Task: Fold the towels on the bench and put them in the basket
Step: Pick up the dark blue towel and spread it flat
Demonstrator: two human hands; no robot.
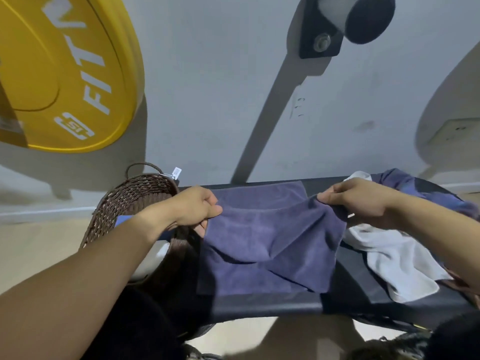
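Head view shows the black padded surface [267,306] carrying the work, with a dark brown woven wicker basket [130,201] standing at its left end. One purple terry towel [262,245] lies partly spread on the surface, its near half raised. The left hand [197,206] pinches the towel's left corner and the right hand [355,198] pinches the right corner, the two hands held well apart so the cloth hangs taut between them. To fold it well, the person would likely carry both corners level to the far edge, match the edges, then smooth the crease flat. Count: one basket; one purple towel in hand; one crumpled white towel [397,258] to the right; one dark blue crumpled cloth [426,188] behind it, possibly more hidden beneath.
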